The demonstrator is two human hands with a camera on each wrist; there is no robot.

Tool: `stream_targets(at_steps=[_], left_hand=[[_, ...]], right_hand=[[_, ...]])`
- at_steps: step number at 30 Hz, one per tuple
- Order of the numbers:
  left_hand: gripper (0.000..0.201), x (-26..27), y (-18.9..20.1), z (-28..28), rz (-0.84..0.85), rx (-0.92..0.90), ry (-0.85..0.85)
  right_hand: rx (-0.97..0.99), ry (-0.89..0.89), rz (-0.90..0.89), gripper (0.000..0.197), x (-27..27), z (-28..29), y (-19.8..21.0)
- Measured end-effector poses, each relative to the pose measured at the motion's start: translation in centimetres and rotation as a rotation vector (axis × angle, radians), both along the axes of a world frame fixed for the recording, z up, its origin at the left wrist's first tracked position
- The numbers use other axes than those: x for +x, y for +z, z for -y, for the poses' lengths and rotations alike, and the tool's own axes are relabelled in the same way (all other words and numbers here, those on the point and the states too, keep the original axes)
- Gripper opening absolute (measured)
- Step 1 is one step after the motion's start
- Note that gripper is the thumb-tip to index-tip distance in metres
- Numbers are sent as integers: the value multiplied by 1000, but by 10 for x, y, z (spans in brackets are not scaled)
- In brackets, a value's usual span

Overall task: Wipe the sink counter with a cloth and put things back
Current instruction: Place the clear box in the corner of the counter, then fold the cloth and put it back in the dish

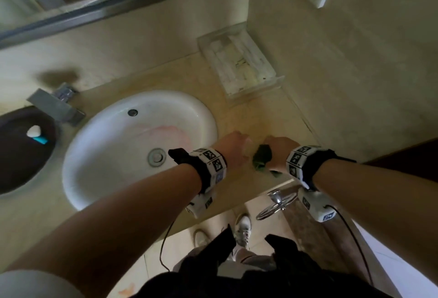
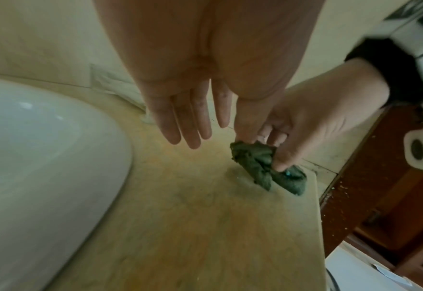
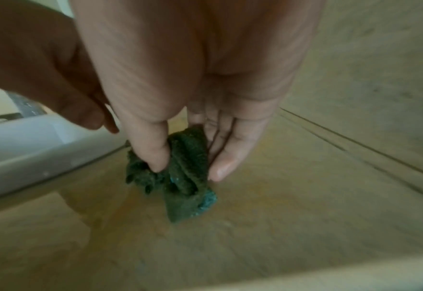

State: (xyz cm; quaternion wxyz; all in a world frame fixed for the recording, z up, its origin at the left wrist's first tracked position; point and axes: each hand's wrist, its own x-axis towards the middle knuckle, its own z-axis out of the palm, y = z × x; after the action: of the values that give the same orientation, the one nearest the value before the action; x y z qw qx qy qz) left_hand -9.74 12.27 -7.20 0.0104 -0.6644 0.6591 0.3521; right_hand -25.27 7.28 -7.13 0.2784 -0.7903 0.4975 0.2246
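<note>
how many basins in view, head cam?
2. White basin set in the counter, left of both hands. Dark basin at the far left edge, cut off by the frame; more may lie beyond.

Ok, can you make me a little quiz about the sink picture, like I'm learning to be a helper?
1. Multiple choice: which hand holds the green cloth? A) the left hand B) the right hand C) both hands
2. True or false: the cloth is inside the white sink.
3. Fill in the word: the clear tray sits in the counter's back ______, against the wall.

Key:
1. B. The right hand pinches the cloth; the left hand is beside it with straight fingers, holding nothing.
2. False. The cloth is on the beige counter, beside the sink.
3. Corner.
</note>
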Motion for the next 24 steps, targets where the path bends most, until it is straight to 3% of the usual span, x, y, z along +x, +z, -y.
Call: stream_targets(at_steps=[9,12,19,24], left_hand=[[49,63,43,-76,-146,-71,364],[44,104,54,-119,-122,-132,500],[42,209,55,-249,-165,-196,792],[33,269,60,-315,-126,-251,920]], right_hand=[[-9,134,155,35,117,-42,42],[-44,229,193,38,165,-75,51],[-117,445,216,21,289,-189,67],[-49,509,283,20,354,-251,74]])
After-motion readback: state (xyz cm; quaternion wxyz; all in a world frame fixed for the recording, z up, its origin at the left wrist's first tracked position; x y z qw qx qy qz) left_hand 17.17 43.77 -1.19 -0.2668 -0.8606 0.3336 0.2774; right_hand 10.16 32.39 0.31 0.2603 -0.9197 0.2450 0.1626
